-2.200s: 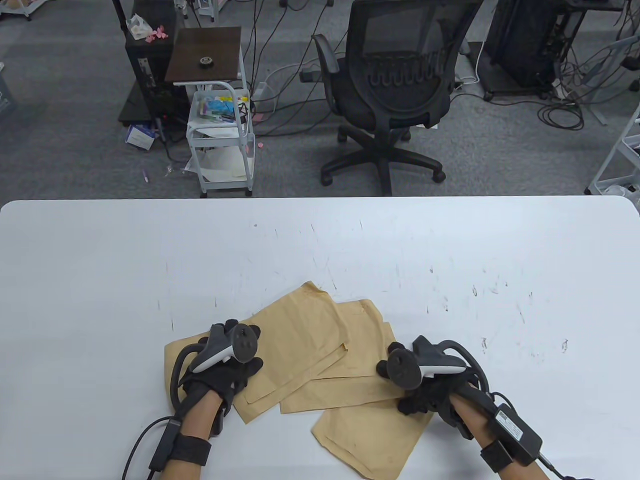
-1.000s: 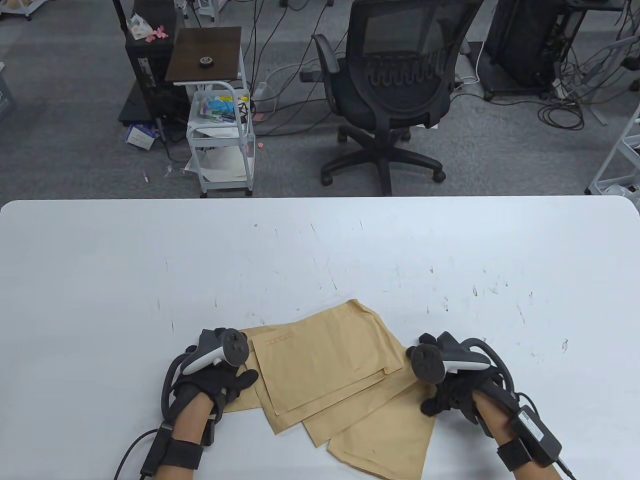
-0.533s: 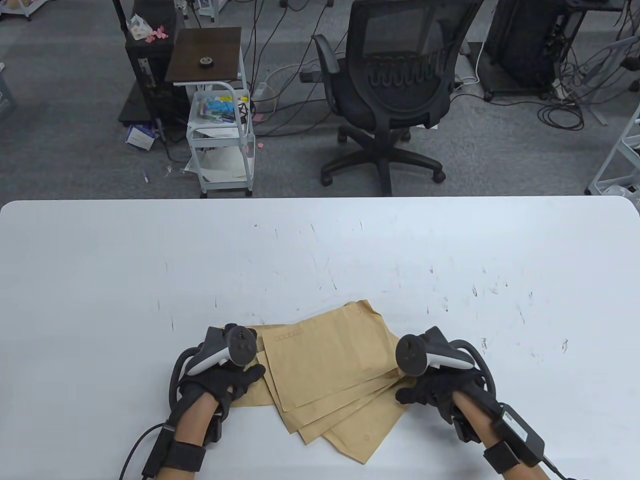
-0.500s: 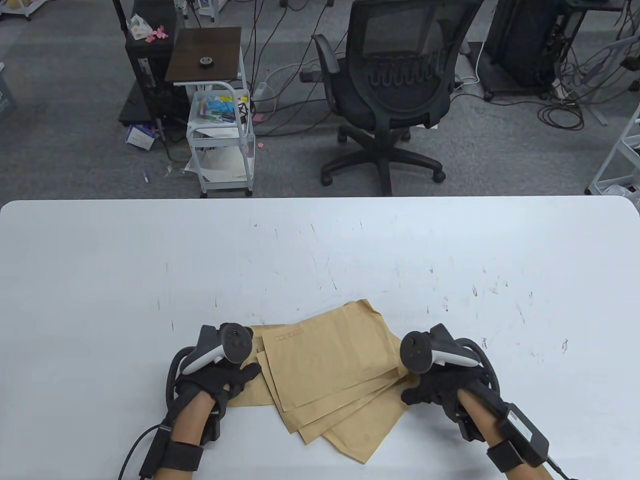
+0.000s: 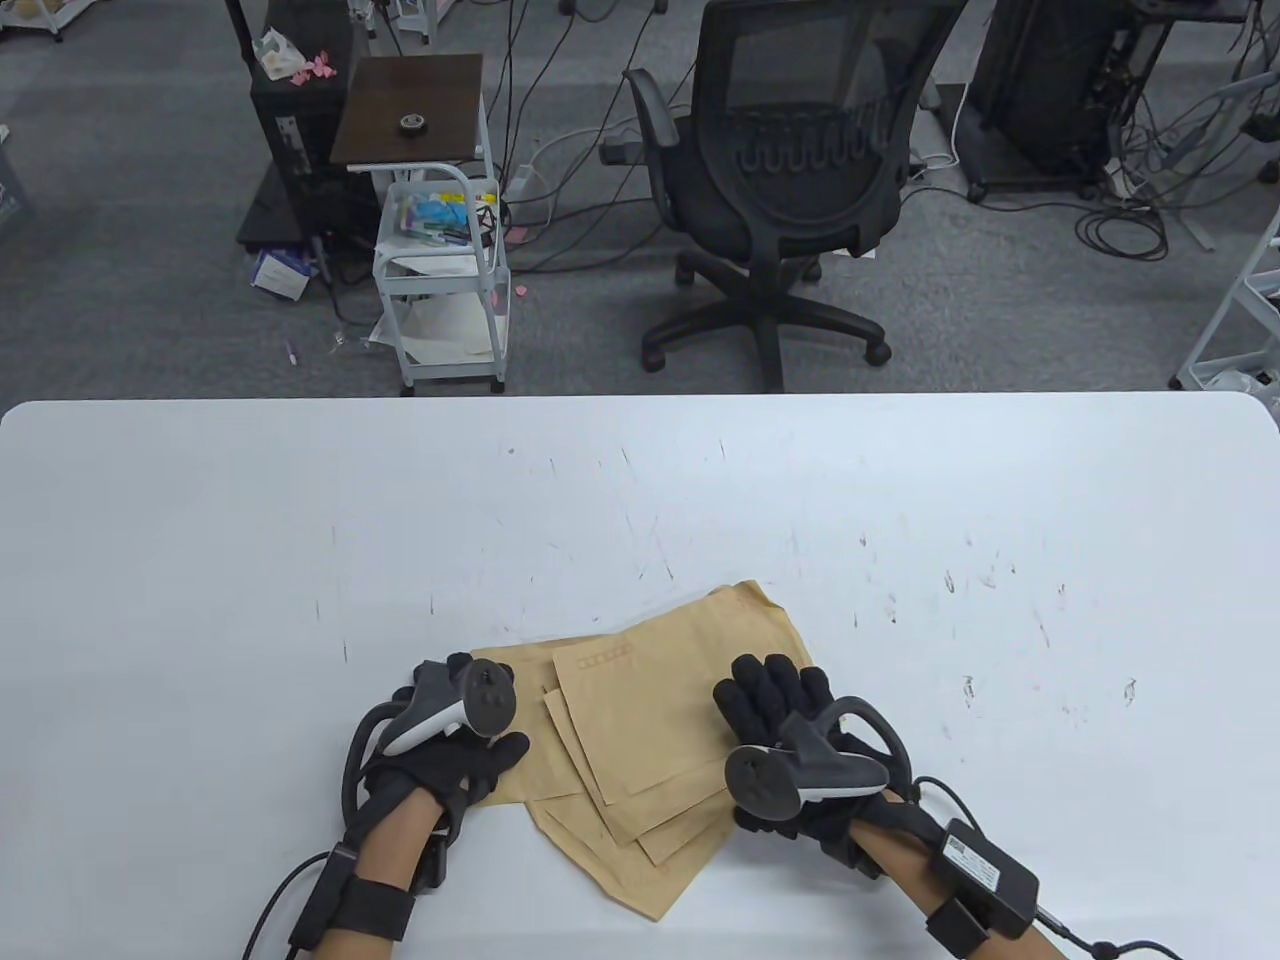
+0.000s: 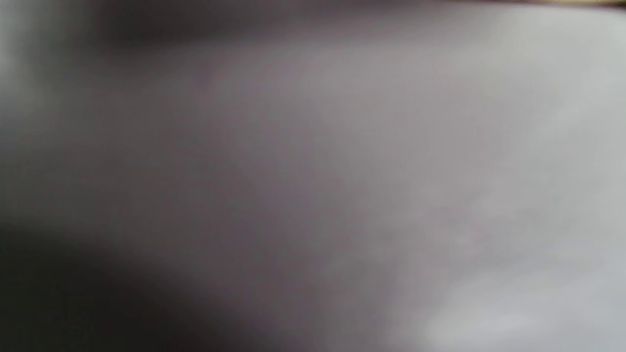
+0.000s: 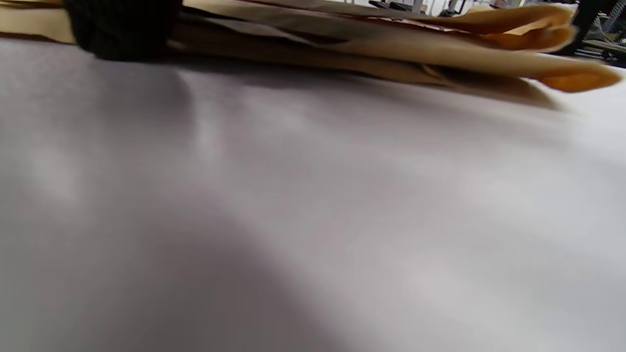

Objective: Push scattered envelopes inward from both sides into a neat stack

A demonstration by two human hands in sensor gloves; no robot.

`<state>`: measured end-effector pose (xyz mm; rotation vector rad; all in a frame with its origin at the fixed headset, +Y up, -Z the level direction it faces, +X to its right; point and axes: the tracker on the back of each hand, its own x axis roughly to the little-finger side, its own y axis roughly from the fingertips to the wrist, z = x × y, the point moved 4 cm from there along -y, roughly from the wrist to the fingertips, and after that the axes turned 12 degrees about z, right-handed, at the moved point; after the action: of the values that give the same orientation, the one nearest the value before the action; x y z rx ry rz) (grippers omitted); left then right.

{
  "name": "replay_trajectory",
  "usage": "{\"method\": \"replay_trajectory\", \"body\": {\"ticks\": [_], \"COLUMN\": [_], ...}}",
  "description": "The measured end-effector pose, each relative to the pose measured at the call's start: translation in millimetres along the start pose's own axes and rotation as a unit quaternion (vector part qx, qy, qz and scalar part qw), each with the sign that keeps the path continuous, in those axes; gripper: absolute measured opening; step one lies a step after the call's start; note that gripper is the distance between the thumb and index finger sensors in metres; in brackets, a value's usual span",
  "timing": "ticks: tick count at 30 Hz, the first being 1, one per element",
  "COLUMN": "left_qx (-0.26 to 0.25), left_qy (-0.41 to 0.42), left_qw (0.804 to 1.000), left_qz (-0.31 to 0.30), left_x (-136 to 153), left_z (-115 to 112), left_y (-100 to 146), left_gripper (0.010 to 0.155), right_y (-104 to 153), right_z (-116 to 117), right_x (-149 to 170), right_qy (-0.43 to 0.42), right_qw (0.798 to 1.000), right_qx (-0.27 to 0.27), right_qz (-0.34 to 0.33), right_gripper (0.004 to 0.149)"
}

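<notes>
Brown paper envelopes [image 5: 640, 730] lie fanned between the hands near the white table's [image 5: 200, 560] front edge, left hand [image 5: 455, 755] touching their left side, right hand [image 5: 790, 740] resting flat-fingered on top, neither gripping, corners splaying toward the person.

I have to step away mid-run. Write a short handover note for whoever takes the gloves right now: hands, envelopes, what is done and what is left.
Left hand: at the pile's left edge, thumb on the lowest envelope.
Right hand: lying on the pile's right side, fingers spread flat on top.
Envelopes: one overlapping pile near the front of the table, between the hands.
Done: all gathered into a single pile.
Left: edges are not squared. Corners fan out at the near side and one envelope sticks out left. Keep pushing in from both sides until they line up.
</notes>
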<state>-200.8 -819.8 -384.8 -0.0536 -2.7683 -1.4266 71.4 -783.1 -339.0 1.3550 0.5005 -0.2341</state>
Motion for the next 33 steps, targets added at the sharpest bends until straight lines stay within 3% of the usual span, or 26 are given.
{"method": "replay_trajectory", "body": {"ticks": [4, 6, 7, 9, 11, 13, 14, 16, 19, 22, 25, 28, 31, 33], "left_qx": [-0.005, 0.003, -0.003, -0.086, -0.123, -0.127, -0.124, -0.112, -0.1, -0.071, -0.023, -0.001, 0.014, -0.021], "left_qy": [0.017, 0.018, 0.021, 0.019, -0.007, -0.031, -0.053, -0.108, -0.19, -0.255, -0.204, -0.215, -0.186, -0.128], "left_qw": [1.0, 1.0, 1.0, 0.996, 0.991, 0.984, 0.977, 0.965, 0.954, 0.949, 0.968, 0.972, 0.976, 0.975], "left_qz": [-0.012, -0.013, -0.007, -0.006, -0.057, -0.119, -0.162, -0.209, -0.211, -0.171, -0.148, -0.099, -0.115, -0.183], "left_x": [-2, 2, 3, -5, -33, -73, -102, -139, -161, -141, -108, -74, -67, -85], "left_z": [7, 15, 21, 39, 42, 31, 18, -8, -34, -38, -27, -16, -9, -5], "left_y": [7, 15, 21, 42, 59, 74, 82, 90, 90, 71, 56, 41, 43, 55], "left_gripper": [0.075, 0.074, 0.075, 0.083, 0.092, 0.102, 0.104, 0.107, 0.108, 0.106, 0.105, 0.104, 0.103, 0.102], "right_y": [-6, -4, -4, -5, -15, -37, -58, -96, -141, -162, -157, -149, -148, -149], "right_z": [10, 3, -9, -40, -70, -89, -88, -75, -44, -15, -27, -24, -24, -28], "right_x": [-11, -10, -9, -1, 11, 22, 24, 23, 15, 3, 6, 10, 5, -1], "right_qy": [-0.053, -0.068, -0.075, -0.078, -0.087, -0.094, -0.097, -0.087, -0.067, -0.037, -0.027, 0.0, -0.03, -0.027], "right_qw": [0.993, 0.987, 0.988, 0.991, 0.992, 0.992, 0.992, 0.989, 0.986, 0.984, 0.992, 0.991, 0.994, 0.995], "right_qx": [-0.079, -0.115, -0.113, -0.101, -0.067, -0.025, -0.046, -0.104, -0.137, -0.172, -0.116, -0.131, -0.106, -0.095], "right_qz": [0.069, 0.088, 0.067, 0.044, 0.056, 0.077, 0.065, 0.058, 0.062, 0.039, 0.04, 0.031, 0.027, 0.027], "right_gripper": [0.095, 0.099, 0.097, 0.092, 0.093, 0.095, 0.096, 0.102, 0.11, 0.114, 0.108, 0.107, 0.109, 0.109]}}
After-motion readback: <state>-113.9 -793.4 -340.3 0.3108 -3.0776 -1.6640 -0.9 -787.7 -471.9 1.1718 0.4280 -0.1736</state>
